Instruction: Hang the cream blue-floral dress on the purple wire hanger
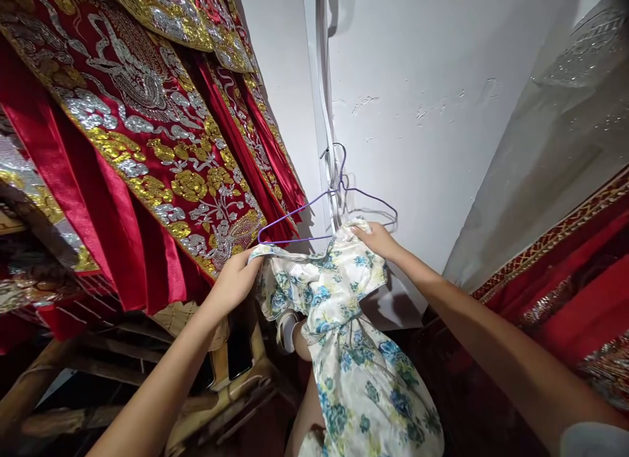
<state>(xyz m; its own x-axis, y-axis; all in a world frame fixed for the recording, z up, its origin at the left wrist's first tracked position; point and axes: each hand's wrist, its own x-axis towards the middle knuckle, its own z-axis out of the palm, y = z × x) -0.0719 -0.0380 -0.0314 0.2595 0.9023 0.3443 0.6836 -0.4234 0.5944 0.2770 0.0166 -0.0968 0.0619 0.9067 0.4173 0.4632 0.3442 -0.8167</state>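
A white dress (339,306) with blue and green flowers hangs down in front of me, held up at its shoulders. My left hand (236,281) is closed on its left shoulder, near the left end of a purple wire hanger (297,211). On the other side my right hand (377,239) pinches the right shoulder, below the hanger's right arm. The hanger's hook is up at a white upright strip (325,103) on the wall. At the left its end meets the dress shoulder; whether it goes inside the cloth I cannot tell.
Red costumes with gold and silver sequins (162,136) hang at the left. Below them stands a bamboo chair (230,398). A white wall (417,83) with peeling paint is ahead. At the right, more red trimmed cloth (565,293) lies behind clear plastic (555,142).
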